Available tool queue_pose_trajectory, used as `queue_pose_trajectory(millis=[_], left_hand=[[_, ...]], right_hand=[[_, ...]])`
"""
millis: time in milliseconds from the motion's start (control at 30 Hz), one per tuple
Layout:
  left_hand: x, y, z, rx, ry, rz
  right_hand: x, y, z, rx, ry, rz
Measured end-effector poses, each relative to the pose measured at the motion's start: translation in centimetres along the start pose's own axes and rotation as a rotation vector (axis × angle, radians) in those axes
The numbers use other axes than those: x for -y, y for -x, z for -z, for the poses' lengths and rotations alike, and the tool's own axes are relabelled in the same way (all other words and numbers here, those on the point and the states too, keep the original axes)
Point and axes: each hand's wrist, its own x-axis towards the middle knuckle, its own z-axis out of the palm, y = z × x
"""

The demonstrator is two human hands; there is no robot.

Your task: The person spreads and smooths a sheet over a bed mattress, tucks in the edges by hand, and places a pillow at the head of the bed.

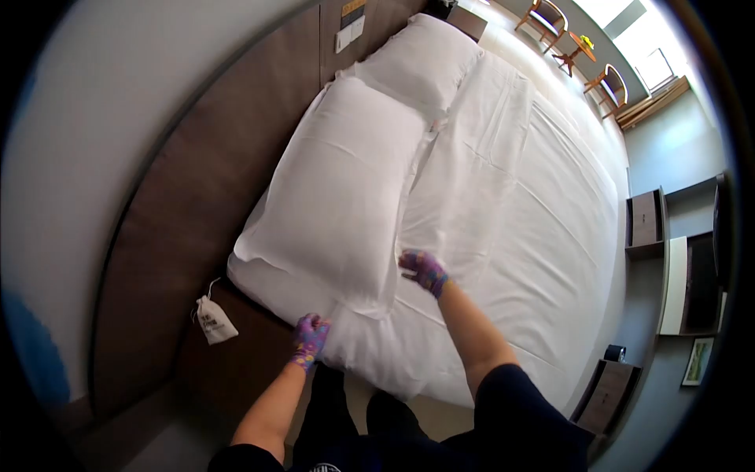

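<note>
A white pillow (338,181) lies on the bed against the headboard, with a second pillow (421,63) beyond it. My right hand (425,271), in a purple patterned glove, is over the white bedding beside the near pillow's lower right edge, fingers apart. In a matching glove, my left hand (311,337) is at the bed's near edge, below the near pillow, its fingers curled in at the white sheet. Whether they pinch the cloth is too small to tell. A white duvet (543,204) with creases covers the rest of the bed.
Along the left runs a brown headboard (204,149). A dark nightstand (259,342) with a small drawstring bag (214,318) stands beside the bed. Chairs (544,22) and a round table (580,49) are far off at upper right; shelves (646,220) line the right wall.
</note>
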Motion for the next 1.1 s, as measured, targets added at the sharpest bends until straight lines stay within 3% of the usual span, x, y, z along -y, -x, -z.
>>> queue_pose_trajectory(millis=[33,67,100,133,167,200,300,333,400,433,500,567,600,633,700,767,800,867,900,1000,1067,1100], left_hand=[[6.1,-0.3,-1.6,0.029,0.269,0.106],[4.7,1.5,-0.4,0.045,0.404,0.187],[8.6,1.7,-1.1,0.014,0.431,0.244],[7.2,2.1,0.2,-0.025,0.450,0.226],[5.1,1.1,1.5,0.006,0.614,0.365],[6.6,-0.2,1.7,-0.040,0.698,0.504],[14.6,-3.6,1.2,0.004,0.944,0.632],[14.5,-3.0,1.0,0.007,0.937,0.634],[4.7,-6.7,3.1,-0.038,1.088,0.760],[1.5,-8.6,2.9,-0.031,1.096,0.750],[-1.7,-9.5,3.5,-0.024,1.165,0.337],[-3.4,-6.6,7.1,-0.021,1.130,0.272],[-3.6,-6.2,8.6,-0.016,1.090,0.208],[-1.1,-6.9,8.7,-0.019,1.094,0.200],[8.9,-8.0,8.4,-0.084,1.213,0.316],[15.9,-7.5,8.8,-0.186,0.994,0.621],[18.8,-7.9,10.0,-0.173,0.991,0.614],[20.5,-10.8,11.8,-0.013,1.039,0.539],[20.9,-11.1,11.8,0.023,1.029,0.556],[18.5,-8.9,13.2,-0.013,0.908,0.565],[18.9,-8.4,11.5,-0.145,0.873,0.717],[20.7,-4.8,10.6,-0.124,0.851,0.741]], right_hand=[[-2.9,1.0,0.2,-0.046,0.016,-0.058],[-5.4,1.8,1.2,-0.052,0.008,-0.066],[-8.2,2.4,2.4,-0.106,0.014,0.003],[-9.8,3.6,2.9,-0.173,0.006,0.061],[-10.1,2.8,2.8,-0.179,0.002,0.058],[-10.4,1.7,2.6,-0.271,0.085,0.104],[-11.9,-0.7,1.6,-0.403,0.222,0.174],[-13.2,-1.9,1.6,-0.439,0.331,0.122],[-8.0,-3.9,-2.1,-0.511,0.409,0.029],[-4.7,-2.6,-5.5,-0.576,0.336,0.087],[-2.8,1.6,-10.0,-0.658,0.258,0.129],[-3.4,4.5,-12.7,-0.692,-0.089,0.467],[-5.7,2.9,-11.1,-0.559,0.030,0.626],[-7.2,2.6,-13.1,-0.744,0.156,0.678],[-16.0,-4.7,-10.3,-0.940,0.598,0.644],[-19.3,-3.0,-10.9,-0.653,0.516,0.294],[-20.5,-2.9,-11.9,-0.663,0.508,0.301],[-20.7,-3.2,-13.2,-0.611,0.283,0.233],[-20.9,-3.7,-13.0,-0.719,0.657,0.261],[-23.2,-1.8,-13.3,-0.840,0.727,0.401],[-26.2,-2.0,-10.9,-0.647,0.593,0.411],[-28.8,1.4,-9.2,-0.791,0.674,0.476]])
